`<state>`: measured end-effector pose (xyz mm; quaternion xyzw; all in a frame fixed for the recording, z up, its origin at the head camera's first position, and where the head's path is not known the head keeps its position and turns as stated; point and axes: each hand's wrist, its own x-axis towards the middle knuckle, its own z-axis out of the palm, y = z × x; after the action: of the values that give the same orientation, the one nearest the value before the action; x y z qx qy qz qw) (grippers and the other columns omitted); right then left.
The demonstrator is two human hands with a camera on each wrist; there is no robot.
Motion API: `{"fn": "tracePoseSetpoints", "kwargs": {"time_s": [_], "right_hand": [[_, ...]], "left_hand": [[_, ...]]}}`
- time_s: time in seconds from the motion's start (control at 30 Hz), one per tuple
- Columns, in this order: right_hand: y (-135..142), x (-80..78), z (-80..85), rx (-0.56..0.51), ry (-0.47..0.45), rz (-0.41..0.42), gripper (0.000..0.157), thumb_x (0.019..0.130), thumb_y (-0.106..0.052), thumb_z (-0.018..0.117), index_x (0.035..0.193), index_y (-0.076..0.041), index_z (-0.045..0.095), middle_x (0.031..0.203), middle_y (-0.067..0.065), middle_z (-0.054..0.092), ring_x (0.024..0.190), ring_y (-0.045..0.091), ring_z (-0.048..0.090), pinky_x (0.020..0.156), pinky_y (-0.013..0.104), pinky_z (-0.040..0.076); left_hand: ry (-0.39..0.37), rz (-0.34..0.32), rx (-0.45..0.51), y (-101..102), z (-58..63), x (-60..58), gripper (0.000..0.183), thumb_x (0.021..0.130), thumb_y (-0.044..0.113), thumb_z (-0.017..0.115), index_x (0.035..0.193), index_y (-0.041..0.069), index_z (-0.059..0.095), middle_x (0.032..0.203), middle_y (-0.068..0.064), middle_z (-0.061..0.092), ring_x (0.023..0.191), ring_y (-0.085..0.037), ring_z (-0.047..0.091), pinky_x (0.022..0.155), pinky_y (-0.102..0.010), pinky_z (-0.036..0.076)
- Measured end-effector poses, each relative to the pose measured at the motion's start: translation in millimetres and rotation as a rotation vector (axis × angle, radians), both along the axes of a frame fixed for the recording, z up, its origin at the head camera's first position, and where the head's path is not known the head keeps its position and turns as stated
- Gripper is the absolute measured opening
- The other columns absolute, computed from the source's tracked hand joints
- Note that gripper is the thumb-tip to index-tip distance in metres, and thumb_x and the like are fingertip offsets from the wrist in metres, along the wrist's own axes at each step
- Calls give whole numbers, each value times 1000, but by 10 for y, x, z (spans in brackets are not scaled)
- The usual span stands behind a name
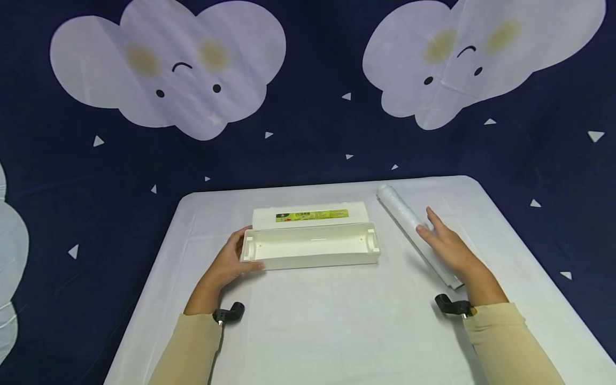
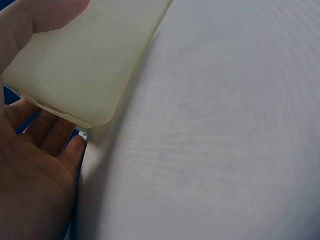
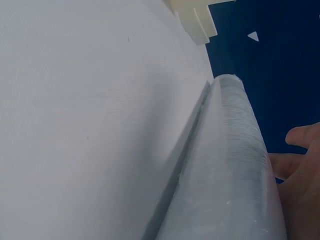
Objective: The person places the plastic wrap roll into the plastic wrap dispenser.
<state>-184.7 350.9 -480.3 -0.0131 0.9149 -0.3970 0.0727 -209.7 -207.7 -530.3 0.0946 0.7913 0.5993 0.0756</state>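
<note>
A long white plastic wrap dispenser box (image 1: 308,263) lies on the table with its lid (image 1: 264,219) tipped back, so its hollow inside shows. My left hand (image 1: 232,258) holds the box's left end, thumb along the front wall and fingers at the end and behind. In the left wrist view the thumb (image 2: 55,12) overlaps the pale box wall (image 2: 95,70). To the right, a roll of plastic wrap (image 1: 409,216) lies slanted, a thin grey strip (image 3: 182,160) along its side. My right hand (image 1: 449,248) is beside and partly over the roll, fingers extended; contact is unclear.
A yellow-green label (image 1: 312,215) is on the lid. The white-covered table (image 1: 337,326) has rounded far corners. Behind it hangs dark blue cloth (image 1: 308,155) printed with pale clouds and small triangles. Black wrist cameras (image 1: 230,312) sit at both sleeve cuffs.
</note>
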Motion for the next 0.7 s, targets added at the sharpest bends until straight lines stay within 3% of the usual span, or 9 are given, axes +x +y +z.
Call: {"fn": "tracePoseSetpoints", "kwargs": {"time_s": [0.23,0.37,0.53,0.7], "right_hand": [[20,-30,-33,43,-1,0,91,106,-66,43,170,-20,-4,169,31,9,149,60,14,109,81,20],[22,-54,-58,93,0,3,99,104,-67,49,170,-14,-1,167,35,14,146,62,22,106,79,29],[59,-83,-105,168,32,6,110,97,-69,62,170,-8,7,162,38,26,135,59,42,93,74,46],[81,-86,-109,209,53,12,112,94,-67,69,168,-3,16,158,39,33,129,57,49,92,72,47]], "left_hand": [[-7,4,-1,-11,-19,-4,119,68,6,101,164,8,30,162,-16,36,153,-36,29,121,-52,24],[-17,7,5,-22,-25,-1,120,68,5,101,165,9,29,162,-16,36,152,-36,30,121,-52,25],[-11,5,14,-14,-30,-10,120,69,4,100,165,9,29,161,-16,37,151,-36,33,120,-52,27],[-8,11,15,-10,-42,-10,119,69,4,100,165,9,30,161,-16,38,150,-35,34,120,-51,28]]}}
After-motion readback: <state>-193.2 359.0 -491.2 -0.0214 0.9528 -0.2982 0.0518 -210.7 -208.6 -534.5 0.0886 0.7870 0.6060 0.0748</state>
